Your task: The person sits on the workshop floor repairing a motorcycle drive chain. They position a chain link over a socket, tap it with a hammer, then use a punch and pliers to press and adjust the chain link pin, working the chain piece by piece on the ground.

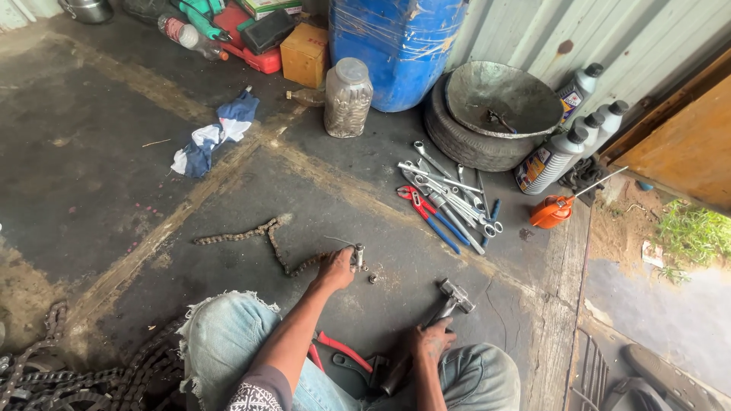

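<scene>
A rusty drive chain [259,237] lies in a loose curve on the dark concrete floor. My left hand [336,268] rests on its near end and holds a small upright metal tool [358,253] against the links. A tiny metal part [372,278] lies just right of that. My right hand [431,340] grips the handle of a steel hammer [454,297], whose head is raised slightly above the floor to the right of the chain end. My knees in torn jeans [228,335] frame the bottom of the view.
Wrenches and red-and-blue pliers [445,202] lie spread ahead. An orange oil can [553,211], several oil bottles [560,152], a tyre with a metal bowl [499,103], a plastic jar [347,97] and a blue drum [396,46] stand behind. More chains [68,373] pile at the lower left. Red-handled pliers [339,350] lie between my legs.
</scene>
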